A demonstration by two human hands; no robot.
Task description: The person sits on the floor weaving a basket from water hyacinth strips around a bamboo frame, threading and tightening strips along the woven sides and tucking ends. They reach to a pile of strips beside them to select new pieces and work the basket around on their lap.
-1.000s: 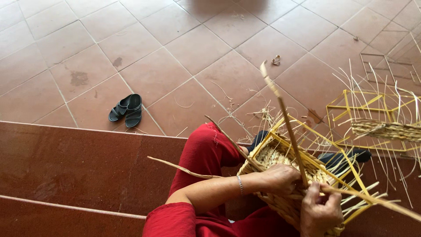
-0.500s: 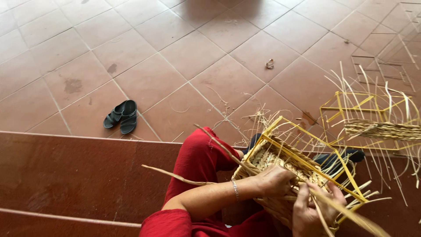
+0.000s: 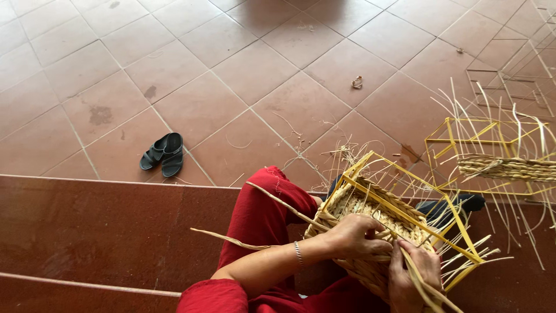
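A half-woven straw basket [image 3: 370,217] on a yellow wire frame [image 3: 405,191] rests on my lap, over red trousers. My left hand [image 3: 356,236], with a bracelet at the wrist, presses on the woven wall and pinches a straw strand. My right hand [image 3: 412,273] grips a flat straw strand [image 3: 425,287] that runs down to the lower right, next to the left hand. Loose strands stick out from the basket on both sides.
A second yellow frame [image 3: 492,153] with a woven band and upright strands stands on the tiled floor to the right. A pair of black sandals [image 3: 163,153] lies on the floor left. A red-brown step [image 3: 104,226] runs under me. Straw scraps litter the tiles.
The long strand that stood up above the basket has been pulled down and now lies low under my right hand. Both hands stayed on the basket's near wall.
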